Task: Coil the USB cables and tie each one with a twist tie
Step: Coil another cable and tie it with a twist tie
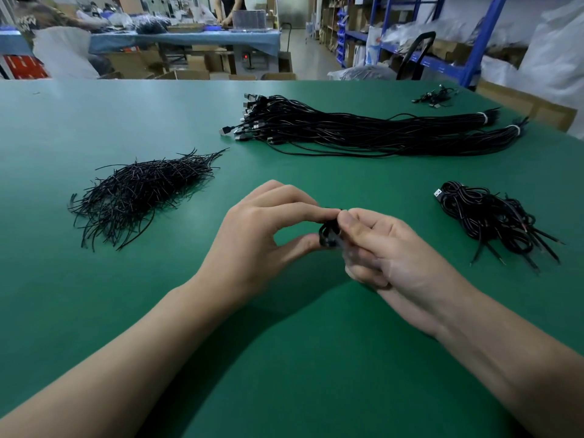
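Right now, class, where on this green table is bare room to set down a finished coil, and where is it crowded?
The table is bare far left beyond the twist ties, and nearer, left of the left hand. Crowded: the right side, from the cable bundles down to the coiled pile.

Hardly any words to read
A person's dark shirt (27,23) at the far top left has big white letters on it, but they are too blurry to read for sure. The boxes (450,49) on the blue shelves (483,37) are too far away to read.
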`<action>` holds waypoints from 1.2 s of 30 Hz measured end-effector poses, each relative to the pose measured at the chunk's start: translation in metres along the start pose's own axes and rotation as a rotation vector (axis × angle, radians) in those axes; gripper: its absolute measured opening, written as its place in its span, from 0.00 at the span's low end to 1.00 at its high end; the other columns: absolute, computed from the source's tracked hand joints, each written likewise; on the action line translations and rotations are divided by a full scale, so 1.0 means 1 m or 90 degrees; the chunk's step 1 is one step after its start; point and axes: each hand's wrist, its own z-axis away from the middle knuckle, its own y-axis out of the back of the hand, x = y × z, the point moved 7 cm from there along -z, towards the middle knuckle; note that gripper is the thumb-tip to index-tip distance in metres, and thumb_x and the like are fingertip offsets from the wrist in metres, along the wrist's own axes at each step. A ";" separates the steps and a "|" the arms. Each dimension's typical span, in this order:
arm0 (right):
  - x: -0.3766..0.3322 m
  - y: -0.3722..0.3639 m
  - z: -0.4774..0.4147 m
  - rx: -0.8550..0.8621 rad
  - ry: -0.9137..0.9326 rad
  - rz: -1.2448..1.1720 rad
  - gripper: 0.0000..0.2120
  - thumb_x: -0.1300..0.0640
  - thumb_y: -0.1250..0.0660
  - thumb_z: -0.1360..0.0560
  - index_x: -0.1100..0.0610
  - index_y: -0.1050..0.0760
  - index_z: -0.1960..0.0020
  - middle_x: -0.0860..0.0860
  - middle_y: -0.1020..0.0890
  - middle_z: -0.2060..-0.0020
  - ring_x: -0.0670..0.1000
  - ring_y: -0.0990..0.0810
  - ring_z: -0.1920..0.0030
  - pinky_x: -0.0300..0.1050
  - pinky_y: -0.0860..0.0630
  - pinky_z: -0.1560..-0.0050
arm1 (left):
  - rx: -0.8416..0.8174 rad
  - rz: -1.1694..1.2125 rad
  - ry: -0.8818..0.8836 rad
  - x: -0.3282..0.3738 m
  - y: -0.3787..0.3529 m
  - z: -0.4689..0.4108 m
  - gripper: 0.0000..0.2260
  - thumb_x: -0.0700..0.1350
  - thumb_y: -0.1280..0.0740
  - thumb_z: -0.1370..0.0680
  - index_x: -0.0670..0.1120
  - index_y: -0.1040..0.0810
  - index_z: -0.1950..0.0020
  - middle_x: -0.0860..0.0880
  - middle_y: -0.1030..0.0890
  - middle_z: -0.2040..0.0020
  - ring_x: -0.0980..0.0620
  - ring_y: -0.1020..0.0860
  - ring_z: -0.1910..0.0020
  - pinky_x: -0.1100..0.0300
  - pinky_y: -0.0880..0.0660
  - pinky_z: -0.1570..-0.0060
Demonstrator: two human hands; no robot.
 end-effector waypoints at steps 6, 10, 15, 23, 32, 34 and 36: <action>-0.022 -0.003 0.003 0.042 0.181 0.195 0.19 0.49 0.36 0.18 0.59 0.29 0.63 0.45 0.37 0.75 0.45 0.42 0.75 0.39 0.43 0.73 | 0.003 0.206 0.167 -0.013 -0.008 0.002 0.07 0.49 0.31 0.21 0.49 0.16 0.54 0.53 0.18 0.54 0.52 0.21 0.50 0.60 0.27 0.51; -0.036 -0.007 0.012 0.067 0.292 0.461 0.17 0.48 0.36 0.19 0.56 0.28 0.63 0.50 0.35 0.74 0.45 0.39 0.72 0.43 0.42 0.71 | -0.039 0.306 0.228 -0.017 -0.017 0.007 0.18 0.56 0.36 0.19 0.42 0.23 0.58 0.46 0.26 0.64 0.47 0.28 0.62 0.51 0.32 0.59; -0.042 -0.008 0.015 0.061 0.347 0.637 0.15 0.53 0.34 0.19 0.58 0.27 0.62 0.48 0.34 0.74 0.46 0.37 0.72 0.35 0.41 0.70 | -0.151 0.467 0.361 -0.020 -0.038 0.014 0.20 0.52 0.35 0.18 0.34 0.24 0.54 0.43 0.22 0.62 0.47 0.20 0.60 0.50 0.26 0.57; -0.031 -0.004 0.009 0.013 0.294 0.689 0.14 0.46 0.37 0.19 0.51 0.29 0.61 0.47 0.31 0.74 0.50 0.33 0.72 0.40 0.37 0.70 | -0.222 0.622 0.489 -0.023 -0.050 0.026 0.12 0.49 0.37 0.17 0.41 0.24 0.53 0.45 0.22 0.64 0.46 0.18 0.68 0.62 0.26 0.71; -0.075 -0.007 0.020 0.132 0.407 0.945 0.19 0.40 0.40 0.20 0.51 0.23 0.37 0.47 0.23 0.46 0.49 0.24 0.45 0.50 0.25 0.46 | -0.217 0.465 0.448 -0.027 -0.044 0.020 0.17 0.54 0.35 0.18 0.41 0.22 0.58 0.46 0.19 0.66 0.53 0.26 0.75 0.62 0.31 0.76; -0.075 -0.013 0.015 0.019 0.364 1.000 0.22 0.40 0.43 0.18 0.50 0.25 0.31 0.46 0.23 0.37 0.48 0.27 0.36 0.47 0.31 0.35 | -0.252 0.440 0.430 -0.023 -0.043 0.018 0.16 0.55 0.36 0.17 0.46 0.21 0.60 0.52 0.20 0.70 0.56 0.27 0.76 0.63 0.33 0.76; -0.069 -0.013 0.009 -0.069 0.262 1.002 0.21 0.37 0.46 0.19 0.46 0.24 0.35 0.41 0.20 0.41 0.45 0.25 0.40 0.40 0.35 0.38 | -0.277 0.447 0.432 -0.022 -0.042 0.015 0.17 0.56 0.37 0.17 0.48 0.19 0.60 0.55 0.21 0.72 0.58 0.27 0.76 0.66 0.33 0.77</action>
